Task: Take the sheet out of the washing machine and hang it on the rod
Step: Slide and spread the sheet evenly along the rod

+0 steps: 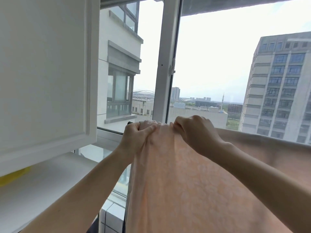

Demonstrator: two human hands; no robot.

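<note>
The sheet (193, 182), pale peach with a faint pattern, hangs down in front of the window (218, 64), its top edge bunched at the far end of both arms and draped off to the right. The left hand (134, 137) has its fingers curled tight around the gathered top edge. Just beside it, the right hand (196, 132) pinches the same edge, knuckles up. A dark rod end (130, 122) pokes out just left of the left hand. To the left hangs a white cabinet (47, 73), something yellow (15, 175) under it. Tall buildings (277, 89) stand outside.
</note>
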